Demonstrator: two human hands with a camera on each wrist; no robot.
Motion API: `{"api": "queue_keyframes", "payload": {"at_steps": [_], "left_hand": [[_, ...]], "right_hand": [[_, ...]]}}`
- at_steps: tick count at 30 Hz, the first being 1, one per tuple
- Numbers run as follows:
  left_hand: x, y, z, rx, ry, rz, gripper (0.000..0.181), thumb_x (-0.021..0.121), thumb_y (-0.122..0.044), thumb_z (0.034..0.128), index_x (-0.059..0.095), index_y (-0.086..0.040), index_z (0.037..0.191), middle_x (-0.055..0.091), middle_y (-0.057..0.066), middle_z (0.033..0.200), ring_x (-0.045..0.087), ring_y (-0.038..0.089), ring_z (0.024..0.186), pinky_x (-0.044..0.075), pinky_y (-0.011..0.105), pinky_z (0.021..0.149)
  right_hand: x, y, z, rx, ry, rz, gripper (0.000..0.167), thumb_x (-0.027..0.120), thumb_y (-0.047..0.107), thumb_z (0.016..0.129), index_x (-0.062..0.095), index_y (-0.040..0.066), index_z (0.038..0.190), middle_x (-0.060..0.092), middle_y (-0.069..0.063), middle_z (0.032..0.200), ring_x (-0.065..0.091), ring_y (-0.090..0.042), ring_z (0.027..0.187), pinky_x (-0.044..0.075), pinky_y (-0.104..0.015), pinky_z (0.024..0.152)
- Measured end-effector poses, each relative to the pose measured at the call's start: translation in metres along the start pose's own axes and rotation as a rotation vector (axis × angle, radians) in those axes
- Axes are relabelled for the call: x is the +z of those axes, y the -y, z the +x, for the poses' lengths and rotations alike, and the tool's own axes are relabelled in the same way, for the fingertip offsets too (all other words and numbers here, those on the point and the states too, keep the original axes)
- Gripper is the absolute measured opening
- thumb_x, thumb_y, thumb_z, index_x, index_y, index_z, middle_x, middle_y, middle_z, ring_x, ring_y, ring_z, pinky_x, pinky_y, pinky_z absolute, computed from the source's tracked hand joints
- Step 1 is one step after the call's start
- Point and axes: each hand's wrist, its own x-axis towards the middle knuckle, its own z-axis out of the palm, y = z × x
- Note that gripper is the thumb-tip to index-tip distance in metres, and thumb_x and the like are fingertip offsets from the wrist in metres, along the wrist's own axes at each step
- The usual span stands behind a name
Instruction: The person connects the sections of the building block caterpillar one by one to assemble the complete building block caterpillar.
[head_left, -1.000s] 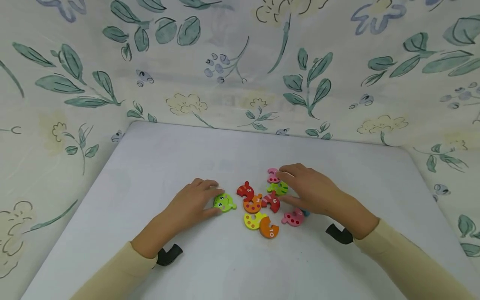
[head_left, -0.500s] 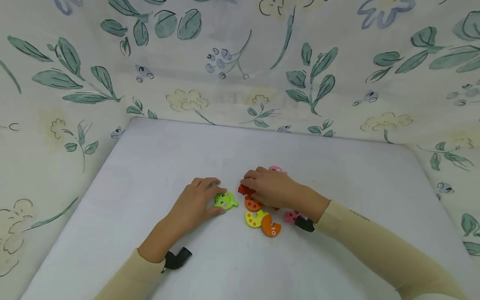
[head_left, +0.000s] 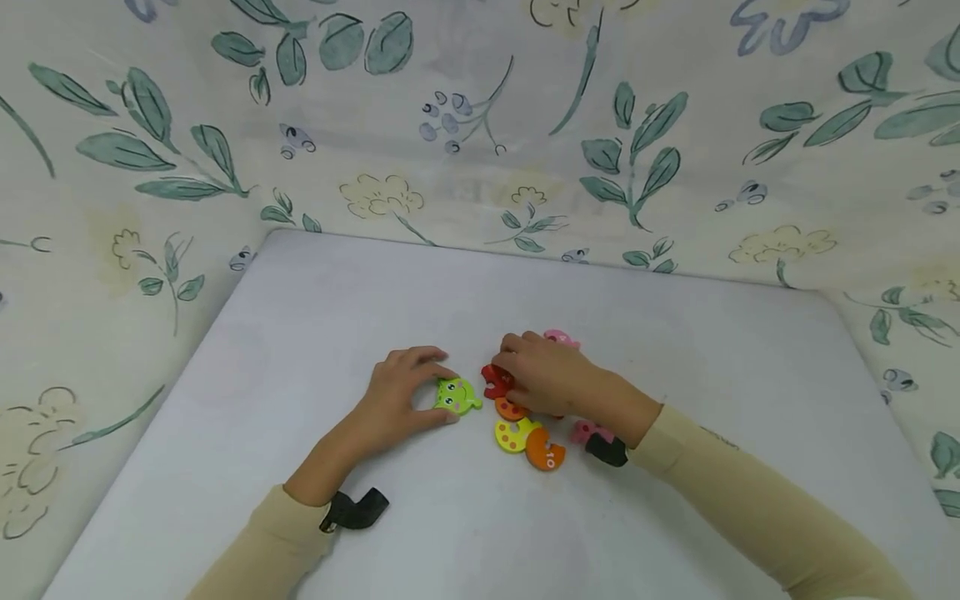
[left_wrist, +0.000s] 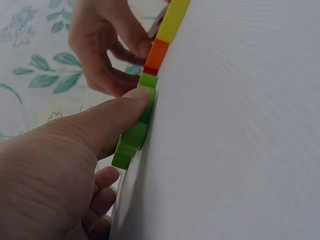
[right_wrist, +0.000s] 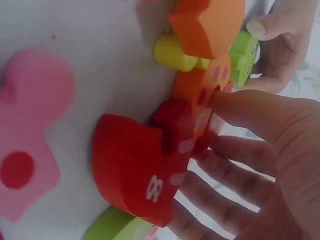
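Observation:
A green smiling-face piece point(head_left: 456, 396) lies flat on the table between the thumb and fingers of the left hand point(head_left: 393, 400); the left wrist view shows the thumb against the green piece's edge point(left_wrist: 134, 136). Just to its right, the right hand point(head_left: 551, 371) reaches over a red piece point(head_left: 495, 382), fingertips at its far side and thumb at its near side. In the right wrist view, the right thumb point(right_wrist: 245, 107) rests by an orange dotted piece point(right_wrist: 187, 85), and the fingers curl around the red piece's far side, partly hidden.
Nearest the front are a yellow dotted piece point(head_left: 512, 435) and an orange piece marked 10 point(head_left: 545, 450). Pink pieces lie behind the right hand point(head_left: 561, 337) and beside its black wrist device point(head_left: 606, 450). A red piece marked 8 point(right_wrist: 135, 165) sits beneath the right hand.
The right hand has moved left from the pink and green pieces onto the red piece, which now sits slightly turned. The left hand has stayed at the green face piece.

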Motion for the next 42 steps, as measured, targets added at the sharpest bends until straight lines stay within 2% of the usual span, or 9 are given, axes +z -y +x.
{"api": "queue_keyframes", "payload": {"at_steps": [6, 9, 16, 21, 28, 32, 37, 42], "left_hand": [[-0.002, 0.000, -0.001, 0.000, -0.004, -0.025, 0.049, 0.090, -0.037, 0.0834, 0.072, -0.023, 0.127, 0.051, 0.001, 0.150, 0.040, 0.030, 0.138, 0.032, 0.055, 0.107], [-0.002, -0.002, -0.002, 0.006, -0.008, -0.030, 0.049, 0.090, -0.036, 0.0832, 0.072, -0.023, 0.127, 0.051, 0.001, 0.150, 0.040, 0.030, 0.138, 0.033, 0.055, 0.106], [-0.002, -0.001, -0.002, -0.013, 0.003, -0.043, 0.050, 0.089, -0.039, 0.0845, 0.071, -0.025, 0.128, 0.049, -0.001, 0.151, 0.038, 0.028, 0.140, 0.030, 0.054, 0.108], [-0.002, -0.001, -0.002, 0.007, -0.015, -0.045, 0.050, 0.090, -0.038, 0.0832, 0.072, -0.024, 0.127, 0.050, -0.001, 0.150, 0.039, 0.029, 0.138, 0.031, 0.055, 0.106], [-0.002, -0.001, -0.002, 0.012, -0.012, -0.039, 0.050, 0.090, -0.038, 0.0842, 0.071, -0.023, 0.128, 0.050, 0.001, 0.151, 0.039, 0.029, 0.139, 0.032, 0.055, 0.106], [-0.003, -0.002, -0.004, 0.012, -0.019, -0.036, 0.050, 0.090, -0.037, 0.0835, 0.071, -0.023, 0.127, 0.051, 0.001, 0.150, 0.040, 0.030, 0.138, 0.032, 0.055, 0.105], [-0.004, -0.002, -0.004, 0.012, -0.020, -0.046, 0.049, 0.090, -0.038, 0.0844, 0.071, -0.024, 0.127, 0.050, 0.001, 0.151, 0.040, 0.030, 0.138, 0.032, 0.056, 0.106], [-0.002, -0.002, -0.003, 0.013, -0.016, -0.052, 0.049, 0.089, -0.038, 0.0851, 0.071, -0.024, 0.128, 0.050, 0.001, 0.151, 0.039, 0.030, 0.139, 0.031, 0.057, 0.107]], "right_hand": [[0.003, 0.003, -0.001, 0.043, -0.020, -0.005, 0.045, 0.077, 0.034, 0.095, 0.068, 0.017, 0.136, 0.065, -0.003, 0.127, 0.056, -0.022, 0.118, 0.054, -0.037, 0.099], [0.003, 0.005, -0.002, 0.060, -0.030, -0.004, 0.045, 0.075, 0.039, 0.097, 0.069, 0.016, 0.135, 0.066, -0.003, 0.124, 0.056, -0.021, 0.115, 0.055, -0.036, 0.095], [0.000, 0.017, 0.005, 0.078, -0.013, -0.044, 0.059, 0.075, 0.056, 0.093, 0.068, 0.013, 0.133, 0.063, -0.005, 0.122, 0.054, -0.021, 0.112, 0.056, -0.032, 0.087], [0.003, 0.024, 0.009, 0.094, -0.044, -0.042, 0.058, 0.081, 0.053, 0.089, 0.069, 0.014, 0.130, 0.063, -0.005, 0.121, 0.055, -0.022, 0.112, 0.058, -0.032, 0.084], [0.007, 0.020, 0.004, 0.097, -0.067, 0.060, 0.058, 0.083, 0.046, 0.088, 0.067, 0.018, 0.136, 0.064, -0.003, 0.126, 0.056, -0.020, 0.113, 0.059, -0.033, 0.087], [0.007, 0.022, 0.000, 0.054, -0.070, 0.123, 0.059, 0.084, 0.043, 0.089, 0.065, 0.020, 0.140, 0.066, 0.000, 0.126, 0.058, -0.017, 0.110, 0.058, -0.031, 0.086], [0.009, 0.029, -0.003, 0.003, -0.073, 0.111, 0.059, 0.082, 0.048, 0.089, 0.066, 0.019, 0.139, 0.066, 0.000, 0.122, 0.059, -0.017, 0.105, 0.056, -0.029, 0.081], [0.011, 0.032, -0.003, 0.040, -0.084, 0.083, 0.058, 0.082, 0.051, 0.088, 0.068, 0.018, 0.134, 0.067, 0.000, 0.116, 0.059, -0.015, 0.100, 0.056, -0.028, 0.079]]}}
